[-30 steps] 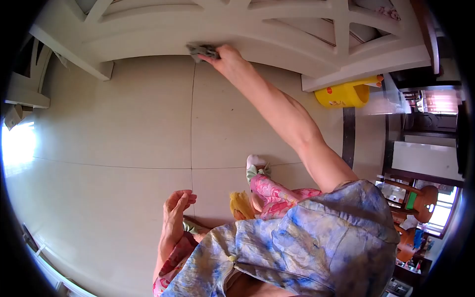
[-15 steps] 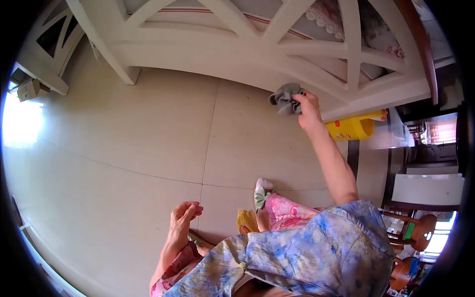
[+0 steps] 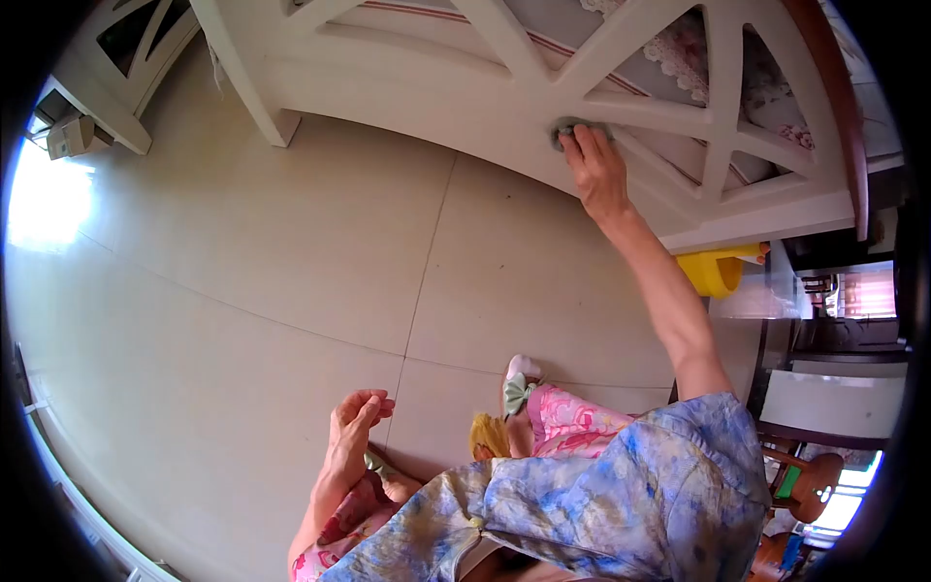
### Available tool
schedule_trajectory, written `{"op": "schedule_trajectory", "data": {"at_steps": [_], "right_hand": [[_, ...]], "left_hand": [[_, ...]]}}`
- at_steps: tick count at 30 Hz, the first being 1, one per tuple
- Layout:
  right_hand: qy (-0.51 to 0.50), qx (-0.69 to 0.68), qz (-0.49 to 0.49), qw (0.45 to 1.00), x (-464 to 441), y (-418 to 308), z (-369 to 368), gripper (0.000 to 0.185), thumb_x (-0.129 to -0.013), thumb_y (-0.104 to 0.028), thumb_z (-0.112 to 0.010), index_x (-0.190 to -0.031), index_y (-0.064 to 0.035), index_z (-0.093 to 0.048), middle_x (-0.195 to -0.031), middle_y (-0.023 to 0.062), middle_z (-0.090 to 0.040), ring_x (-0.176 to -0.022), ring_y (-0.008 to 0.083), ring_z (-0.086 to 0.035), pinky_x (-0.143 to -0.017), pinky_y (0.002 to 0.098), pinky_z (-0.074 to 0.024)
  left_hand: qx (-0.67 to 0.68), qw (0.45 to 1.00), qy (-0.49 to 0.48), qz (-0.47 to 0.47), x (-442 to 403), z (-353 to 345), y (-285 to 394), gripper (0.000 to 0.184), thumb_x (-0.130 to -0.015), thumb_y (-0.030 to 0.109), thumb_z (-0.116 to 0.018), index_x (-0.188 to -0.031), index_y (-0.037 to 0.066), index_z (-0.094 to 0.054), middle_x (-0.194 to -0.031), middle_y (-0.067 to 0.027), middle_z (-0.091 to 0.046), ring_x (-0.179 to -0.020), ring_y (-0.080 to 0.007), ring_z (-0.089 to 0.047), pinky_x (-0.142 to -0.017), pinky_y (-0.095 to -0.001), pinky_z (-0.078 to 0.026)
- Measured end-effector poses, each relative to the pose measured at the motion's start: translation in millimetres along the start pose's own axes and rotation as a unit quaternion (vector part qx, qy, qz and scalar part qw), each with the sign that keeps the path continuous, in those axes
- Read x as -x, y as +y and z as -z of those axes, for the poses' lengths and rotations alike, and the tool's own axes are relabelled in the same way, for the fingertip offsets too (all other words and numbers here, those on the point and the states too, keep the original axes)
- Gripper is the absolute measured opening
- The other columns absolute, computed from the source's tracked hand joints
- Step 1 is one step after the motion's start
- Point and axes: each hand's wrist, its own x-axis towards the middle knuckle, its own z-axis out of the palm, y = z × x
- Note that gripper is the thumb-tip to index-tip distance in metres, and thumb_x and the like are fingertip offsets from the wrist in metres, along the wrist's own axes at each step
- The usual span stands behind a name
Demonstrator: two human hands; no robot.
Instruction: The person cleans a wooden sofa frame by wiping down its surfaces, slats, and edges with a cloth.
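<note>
My right hand (image 3: 598,177) is closed over a grey cloth (image 3: 562,130), pressing it against the white wooden side (image 3: 465,102) of a bench or sofa with crossed slats. Most of the cloth is hidden under my fingers. Low in front of my body, my left hand (image 3: 357,425) hangs above the floor, its fingers curled together and nothing visible in them.
Behind my right forearm, a yellow container (image 3: 718,272) stands near the end of the white frame. My slippered foot (image 3: 519,383) and a yellow fringed thing (image 3: 488,436) are below on the tiled floor (image 3: 291,242). Wooden chairs (image 3: 815,485) stand far right.
My right hand has moved up and forward, bringing the crumpled cloth from in front of the white frame onto its surface. My left hand has hardly moved. The view has shifted slightly.
</note>
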Motion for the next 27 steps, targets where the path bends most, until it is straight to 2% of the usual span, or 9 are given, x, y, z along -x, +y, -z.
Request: {"op": "schedule_trajectory", "data": {"at_steps": [5, 9, 15, 17, 18, 20, 21, 25, 27], "right_hand": [[0.039, 0.008, 0.018, 0.999, -53, -14, 6, 0.030, -0.067, -0.003, -0.063, -0.097, 0.0020, -0.062, -0.098, 0.0098, -0.052, -0.086, 0.0229, -0.051, -0.066, 0.0335, -0.0470], [-0.015, 0.025, 0.023, 0.999, -8, -2, 12, 0.026, -0.067, -0.004, -0.062, -0.093, 0.0022, -0.061, -0.094, 0.0107, -0.052, -0.084, 0.0239, -0.051, -0.068, 0.0326, -0.0474], [0.049, 0.004, -0.027, 0.998, -38, -10, -3, 0.019, -0.074, -0.009, -0.060, -0.092, -0.0037, -0.058, -0.086, 0.0106, -0.050, -0.081, 0.0254, -0.050, -0.064, 0.0340, -0.0443], [-0.025, -0.322, -0.240, 0.916, -84, -44, -25, 0.010, -0.084, -0.014, -0.053, -0.089, -0.0063, -0.055, -0.087, 0.0098, -0.050, -0.079, 0.0243, -0.048, -0.063, 0.0348, -0.0425], [-0.043, -0.394, -0.208, 0.894, -102, -56, -39, 0.014, -0.081, -0.011, -0.055, -0.093, -0.0046, -0.054, -0.090, 0.0112, -0.048, -0.082, 0.0260, -0.048, -0.067, 0.0369, -0.0425], [-0.020, -0.305, -0.083, 0.949, -132, -84, -52, 0.025, -0.077, -0.006, -0.057, -0.101, -0.0024, -0.053, -0.094, 0.0123, -0.047, -0.085, 0.0271, -0.048, -0.071, 0.0380, -0.0432], [0.013, -0.137, 0.013, 0.990, -137, -93, -51, 0.029, -0.076, -0.006, -0.056, -0.105, -0.0019, -0.053, -0.096, 0.0122, -0.047, -0.086, 0.0266, -0.047, -0.071, 0.0371, -0.0438], [-0.018, -0.018, 0.028, 0.999, -103, -70, -32, 0.035, -0.076, -0.007, -0.055, -0.111, -0.0015, -0.053, -0.095, 0.0125, -0.048, -0.085, 0.0265, -0.048, -0.070, 0.0367, -0.0446], [-0.067, -0.125, -0.035, 0.989, -55, -48, -32, 0.037, -0.075, -0.007, -0.055, -0.112, -0.0006, -0.052, -0.098, 0.0135, -0.048, -0.086, 0.0270, -0.049, -0.072, 0.0370, -0.0449]], "left_hand": [[-0.030, 0.999, -0.019, 0.016, -8, -5, -2, 0.030, -0.091, 0.025, -0.053, -0.105, -0.001, -0.058, -0.093, -0.0091, -0.064, -0.091, -0.0166, -0.057, -0.087, -0.0309, -0.041], [-0.002, 0.998, -0.066, -0.002, -9, -6, 5, 0.029, -0.091, 0.024, -0.053, -0.105, -0.001, -0.058, -0.093, -0.0090, -0.063, -0.092, -0.0166, -0.057, -0.088, -0.0300, -0.042], [-0.004, 0.999, 0.016, 0.031, -9, 5, -5, 0.028, -0.091, 0.024, -0.053, -0.104, -0.001, -0.058, -0.093, -0.0093, -0.064, -0.091, -0.0167, -0.057, -0.088, -0.0309, -0.042], [-0.017, 1.000, -0.016, 0.021, -9, -3, 0, 0.027, -0.091, 0.023, -0.053, -0.104, 0.000, -0.058, -0.093, -0.0088, -0.064, -0.090, -0.0161, -0.057, -0.087, -0.0310, -0.042], [-0.013, 0.999, -0.036, 0.011, -11, -6, 2, 0.027, -0.091, 0.023, -0.053, -0.103, 0.000, -0.059, -0.092, -0.0083, -0.064, -0.089, -0.0161, -0.057, -0.086, -0.0310, -0.042], [-0.021, 0.998, -0.052, 0.012, -15, -13, 5, 0.027, -0.091, 0.023, -0.053, -0.103, 0.000, -0.059, -0.092, -0.0083, -0.064, -0.089, -0.0161, -0.057, -0.087, -0.0313, -0.042], [-0.019, 0.998, -0.057, 0.015, -15, -17, 6, 0.027, -0.091, 0.023, -0.053, -0.103, 0.000, -0.059, -0.092, -0.0084, -0.064, -0.089, -0.0162, -0.057, -0.088, -0.0317, -0.041], [-0.040, 0.998, -0.027, 0.027, -7, -25, 21, 0.028, -0.090, 0.026, -0.054, -0.100, 0.001, -0.059, -0.092, -0.0093, -0.063, -0.091, -0.0179, -0.057, -0.091, -0.0327, -0.041], [-0.051, 0.998, -0.026, 0.028, -8, -19, 14, 0.028, -0.090, 0.026, -0.054, -0.100, 0.001, -0.059, -0.091, -0.0091, -0.063, -0.090, -0.0179, -0.058, -0.091, -0.0324, -0.041]]}}
